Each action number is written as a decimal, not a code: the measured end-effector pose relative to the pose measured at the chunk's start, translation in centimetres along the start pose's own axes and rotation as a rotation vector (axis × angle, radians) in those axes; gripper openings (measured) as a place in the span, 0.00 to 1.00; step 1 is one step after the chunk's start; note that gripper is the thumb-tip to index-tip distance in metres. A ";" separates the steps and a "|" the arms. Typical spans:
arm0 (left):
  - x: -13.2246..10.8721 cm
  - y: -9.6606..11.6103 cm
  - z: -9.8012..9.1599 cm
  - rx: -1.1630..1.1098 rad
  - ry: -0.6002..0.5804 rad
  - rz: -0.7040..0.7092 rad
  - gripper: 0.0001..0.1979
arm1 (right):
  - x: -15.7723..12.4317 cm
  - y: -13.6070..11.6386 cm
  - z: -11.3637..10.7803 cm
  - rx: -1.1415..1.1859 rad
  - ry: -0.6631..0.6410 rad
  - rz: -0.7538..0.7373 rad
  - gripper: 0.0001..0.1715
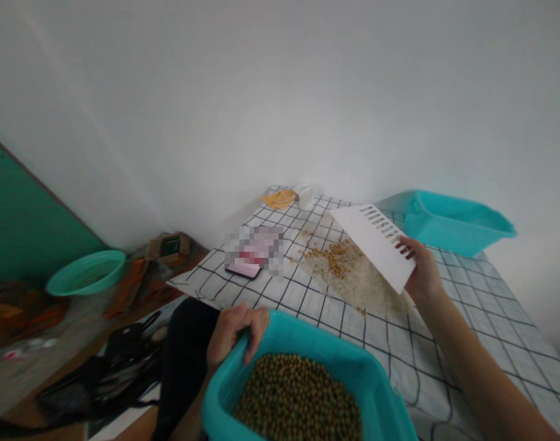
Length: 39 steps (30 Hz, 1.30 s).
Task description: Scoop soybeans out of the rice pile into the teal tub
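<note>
My left hand [238,334] is closed over the rim of a teal plastic basin [323,331] at the table's near edge. Inside it lies a mass of small, round, greenish-brown beans [300,398]. Out to the right, my right hand [423,269] grips a flat white panel with a row of slots [376,242] by its slotted edge, holding it tilted. Under and beside the panel, a spread of pale rice-like grains [376,294] covers part of the checked cloth. Yellowish beans [337,257] are scattered on those grains.
A second teal basin [458,226] stands tilted at the right back by the wall. A phone [247,266] lies left on the checked cloth [302,294]; a yellow cloth [278,199] and a white crumpled piece [306,195] lie behind. A green bowl [87,274] and a black bag [78,380] are lower left.
</note>
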<state>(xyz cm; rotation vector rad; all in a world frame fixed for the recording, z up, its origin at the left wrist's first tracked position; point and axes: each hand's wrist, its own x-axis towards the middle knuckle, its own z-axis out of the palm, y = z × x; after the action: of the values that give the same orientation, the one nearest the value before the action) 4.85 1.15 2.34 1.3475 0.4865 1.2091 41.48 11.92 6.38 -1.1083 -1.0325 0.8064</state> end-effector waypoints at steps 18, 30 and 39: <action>-0.1 0.6 -0.7 -0.049 -0.062 -0.076 0.36 | -1.8 -1.2 1.7 -0.154 -0.003 -0.065 0.12; 0.4 0.2 -0.4 -0.028 0.038 -0.069 0.36 | -2.3 -1.6 2.2 -0.234 -0.120 -0.077 0.13; 0.7 1.1 -1.9 -0.104 -0.143 -0.186 0.32 | -2.3 -1.8 2.0 -0.225 -0.208 -0.058 0.12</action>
<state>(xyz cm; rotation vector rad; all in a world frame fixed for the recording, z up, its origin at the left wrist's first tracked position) 3.04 2.43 3.14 1.2600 0.4311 0.9659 38.82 9.93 7.80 -1.1954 -1.3499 0.7843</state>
